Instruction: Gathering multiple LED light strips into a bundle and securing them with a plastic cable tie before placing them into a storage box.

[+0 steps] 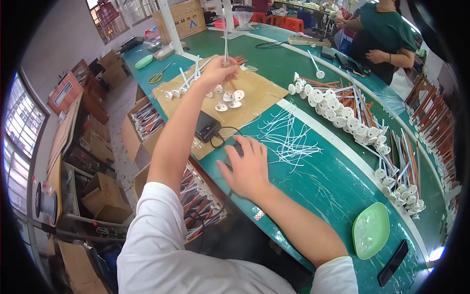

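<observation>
My left arm reaches far across the table. My left hand (219, 74) is closed at the foot of an upright, shiny, see-through rod (226, 46); the fingers partly hide what they hold. Just below it, white round discs (229, 100) with stems lie on a brown cardboard sheet (257, 90). My right hand (248, 169) lies nearer, fingers spread over a dark textured object (234, 153) at the table edge. Beside that hand are a black box-shaped device (207, 126) with a cable and a loose heap of thin white strips (289, 134).
Rows of white discs on brown and white strips (338, 110) line the right. A green dish (371, 230) and dark phone (393, 263) lie near right. Scissors (157, 77) rest far left. Cartons of strips (147, 117) stand below the edge. A person (387, 39) stands across.
</observation>
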Tool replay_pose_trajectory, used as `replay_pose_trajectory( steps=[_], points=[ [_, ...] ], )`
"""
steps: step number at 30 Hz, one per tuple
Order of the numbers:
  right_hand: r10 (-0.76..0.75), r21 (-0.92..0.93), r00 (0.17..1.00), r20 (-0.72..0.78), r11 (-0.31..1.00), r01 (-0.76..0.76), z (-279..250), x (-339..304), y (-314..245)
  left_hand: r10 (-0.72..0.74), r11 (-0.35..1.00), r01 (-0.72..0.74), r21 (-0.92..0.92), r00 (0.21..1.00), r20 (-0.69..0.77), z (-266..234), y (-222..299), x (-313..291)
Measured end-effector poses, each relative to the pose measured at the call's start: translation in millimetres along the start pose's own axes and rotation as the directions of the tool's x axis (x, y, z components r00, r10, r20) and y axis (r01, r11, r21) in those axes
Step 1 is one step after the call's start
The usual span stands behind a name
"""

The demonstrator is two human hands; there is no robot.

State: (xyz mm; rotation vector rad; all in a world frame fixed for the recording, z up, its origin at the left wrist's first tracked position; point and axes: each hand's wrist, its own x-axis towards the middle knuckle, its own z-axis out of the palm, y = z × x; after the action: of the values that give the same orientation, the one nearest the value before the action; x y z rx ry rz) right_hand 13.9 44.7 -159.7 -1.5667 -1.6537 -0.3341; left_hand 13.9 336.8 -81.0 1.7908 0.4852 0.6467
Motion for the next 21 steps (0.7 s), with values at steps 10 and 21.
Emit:
replay_pose_trajectory(
  steps=[10, 21],
  points=[
    [0.273, 0.341, 0.905, -0.326, 0.927, -0.156, 0.5, 4.9, 23.5, -0.004, 0.997, -0.009, 0.079, 0.987, 0.162, 5.2, 71.2, -49.9],
    [0.474, -0.347, 0.846, -0.243, 0.772, -0.532, -5.9, 17.1, 45.6, 0.679, 0.438, -0.796, 0.418, 0.597, 0.427, 154.7, 75.3, -135.8]
  ],
)
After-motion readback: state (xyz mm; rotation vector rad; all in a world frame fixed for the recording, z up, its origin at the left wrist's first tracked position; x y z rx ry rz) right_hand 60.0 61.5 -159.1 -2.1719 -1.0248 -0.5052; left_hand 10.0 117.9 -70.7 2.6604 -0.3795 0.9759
